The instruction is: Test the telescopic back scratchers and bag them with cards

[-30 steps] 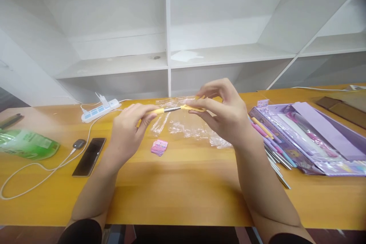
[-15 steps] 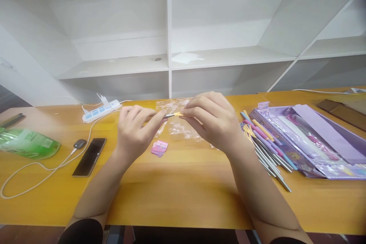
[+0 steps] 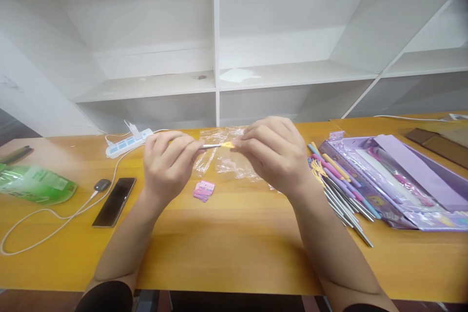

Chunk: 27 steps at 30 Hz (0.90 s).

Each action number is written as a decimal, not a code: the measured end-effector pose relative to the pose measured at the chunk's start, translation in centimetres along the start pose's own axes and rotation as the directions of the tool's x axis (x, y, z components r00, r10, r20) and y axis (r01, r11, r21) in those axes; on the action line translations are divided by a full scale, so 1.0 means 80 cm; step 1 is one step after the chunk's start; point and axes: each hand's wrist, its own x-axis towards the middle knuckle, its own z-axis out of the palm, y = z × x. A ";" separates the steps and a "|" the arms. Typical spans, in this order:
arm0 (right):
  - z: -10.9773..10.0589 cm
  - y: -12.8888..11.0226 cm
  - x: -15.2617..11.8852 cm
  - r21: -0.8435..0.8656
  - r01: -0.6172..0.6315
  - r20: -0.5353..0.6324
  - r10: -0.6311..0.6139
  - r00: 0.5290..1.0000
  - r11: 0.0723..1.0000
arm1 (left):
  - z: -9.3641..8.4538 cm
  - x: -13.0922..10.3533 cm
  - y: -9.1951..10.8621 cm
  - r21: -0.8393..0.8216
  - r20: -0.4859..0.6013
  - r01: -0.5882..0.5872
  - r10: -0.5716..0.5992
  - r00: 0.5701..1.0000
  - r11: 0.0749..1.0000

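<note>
One metal rod (image 3: 212,146) with yellow end piece (image 3: 227,145), aloft toward the far edge of the table (image 3: 226,243): left hand (image 3: 167,165) fingers pinching the rod, right hand (image 3: 276,156) fingers the yellow piece; a crooked pull might bend it.

On the tabletop (image 3: 226,258), sticks (image 3: 342,186) are lying right of the cards (image 3: 204,190), the phone (image 3: 114,202) left, wrappers (image 3: 234,168) behind.
</note>
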 end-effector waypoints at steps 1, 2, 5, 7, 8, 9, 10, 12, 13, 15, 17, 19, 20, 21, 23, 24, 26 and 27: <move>-0.005 0.008 -0.001 -0.011 -0.016 -0.032 0.016 0.999 1.000 | -0.003 -0.003 -0.011 0.010 -0.001 0.030 -0.030 1.000 0.999; -0.012 0.017 -0.003 -0.023 -0.039 -0.069 0.037 0.997 0.999 | -0.006 -0.006 -0.023 0.013 -0.042 0.051 -0.050 0.998 0.999; -0.028 0.040 -0.011 -0.036 -0.098 -0.107 0.094 0.990 0.994 | -0.016 -0.011 -0.055 -0.009 -0.018 0.071 -0.071 0.997 0.997; -0.033 0.047 -0.015 -0.011 -0.121 -0.085 0.120 0.989 0.993 | -0.020 -0.011 -0.063 0.018 -0.010 0.035 -0.035 0.999 0.999; -0.033 0.047 -0.016 0.000 -0.132 -0.077 0.132 0.988 0.991 | -0.021 -0.009 -0.063 0.036 -0.016 0.020 -0.019 1.000 0.999; -0.033 0.047 -0.017 0.001 -0.144 -0.072 0.143 0.987 0.990 | -0.021 -0.008 -0.062 0.050 -0.023 0.012 -0.010 1.000 0.999; -0.032 0.046 -0.017 -0.007 -0.154 -0.066 0.153 0.986 0.988 | -0.022 -0.006 -0.060 0.059 -0.027 0.007 -0.006 1.000 0.998; -0.029 0.044 -0.017 -0.027 -0.168 -0.052 0.166 0.985 0.985 | -0.022 -0.004 -0.056 0.066 -0.030 0.003 -0.001 1.000 0.998; -0.028 0.044 -0.017 -0.035 -0.170 -0.047 0.168 0.985 0.985 | -0.023 -0.004 -0.055 0.069 -0.029 0.003 -0.001 1.000 0.998; -0.027 0.045 -0.016 -0.040 -0.164 -0.047 0.162 0.986 0.986 | -0.024 -0.004 -0.055 0.078 -0.023 0.004 -0.002 1.000 0.997; -0.026 0.047 -0.016 -0.035 -0.154 -0.049 0.152 0.987 0.987 | -0.026 -0.005 -0.058 0.086 -0.016 0.002 0.000 1.000 0.996; -0.026 0.049 -0.017 -0.024 -0.146 -0.052 0.144 0.988 0.989 | -0.026 -0.005 -0.060 0.083 -0.013 -0.010 0.011 1.000 0.996; -0.026 0.050 -0.018 -0.017 -0.144 -0.053 0.143 0.988 0.989 | -0.026 -0.005 -0.061 0.078 -0.014 -0.014 0.016 1.000 0.997; -0.026 0.051 -0.019 -0.011 -0.146 -0.054 0.145 0.988 0.989 | -0.026 -0.006 -0.062 0.072 -0.015 -0.015 0.017 1.000 0.997; -0.026 0.054 -0.020 -0.007 -0.149 -0.058 0.149 0.987 0.989 | -0.025 -0.006 -0.062 0.064 -0.012 -0.008 0.009 1.000 0.998; -0.027 0.055 -0.020 -0.007 -0.148 -0.062 0.147 0.987 0.989 | -0.025 -0.006 -0.061 0.064 -0.012 -0.004 0.005 1.000 0.998; -0.027 0.056 -0.019 -0.008 -0.129 -0.078 0.128 0.989 0.992 | -0.023 -0.006 -0.059 0.068 -0.019 -0.007 0.008 1.000 0.998; -0.027 0.057 -0.019 -0.009 -0.114 -0.088 0.113 0.990 0.993 | -0.022 -0.006 -0.059 0.070 -0.024 -0.010 0.012 1.000 0.997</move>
